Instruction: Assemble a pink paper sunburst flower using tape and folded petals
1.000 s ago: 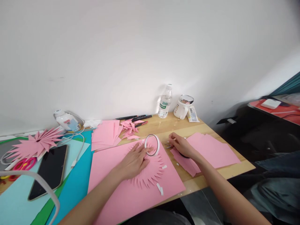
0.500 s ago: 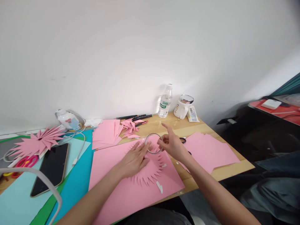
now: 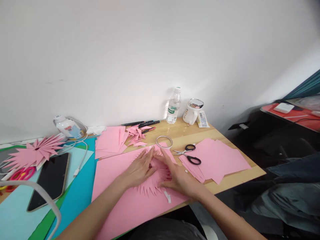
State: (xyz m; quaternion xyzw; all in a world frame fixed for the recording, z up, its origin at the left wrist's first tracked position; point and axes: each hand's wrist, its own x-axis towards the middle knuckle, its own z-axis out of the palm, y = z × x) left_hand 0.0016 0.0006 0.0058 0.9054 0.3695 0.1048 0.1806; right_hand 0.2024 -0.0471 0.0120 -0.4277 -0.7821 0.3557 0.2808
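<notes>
A spiky pink paper flower [image 3: 153,186] lies on a large pink sheet [image 3: 120,196] at the desk's front. My left hand [image 3: 138,168] rests flat on the flower's left side, fingers stretched out. My right hand [image 3: 175,175] lies flat on its right side, index finger pointing toward the middle. A tape roll [image 3: 164,141] lies flat on the desk just behind the flower, touched by neither hand. Black-handled scissors [image 3: 188,154] lie to the right beside a stack of pink sheets [image 3: 220,160].
A phone [image 3: 47,180] lies on blue and green paper at left, near a finished pink flower [image 3: 33,153], red scissors [image 3: 21,174] and a white cable. Pens [image 3: 142,124], folded pink pieces [image 3: 136,135], a water bottle [image 3: 173,106] and a mug [image 3: 191,111] stand by the wall.
My right hand left the scissors, took the tape roll from my left fingers, set it down behind the flower, then came to rest flat on the flower. The left hand stayed.
</notes>
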